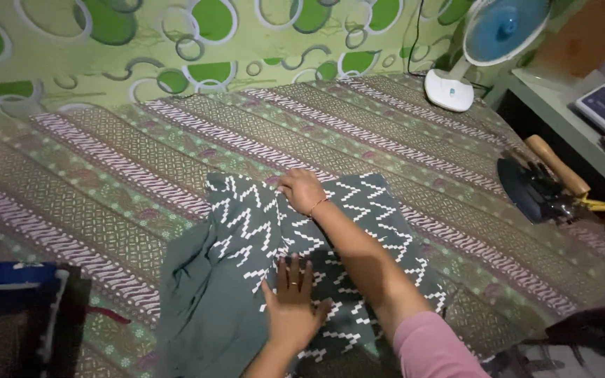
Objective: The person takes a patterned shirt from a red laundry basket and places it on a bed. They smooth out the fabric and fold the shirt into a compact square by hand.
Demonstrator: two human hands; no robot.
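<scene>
My left hand (292,304) is pressing flat, fingers spread, on the zigzag cloth (358,231); right hand (302,190) is pinning its far edge, reaching across.

matt grey cloth (302,266) with white zigzag print lies on a woven patterned bedspread (127,161); the iron (537,185) shows a glossy dark body and wooden handle.

Dim, soft focus, dark corners
</scene>
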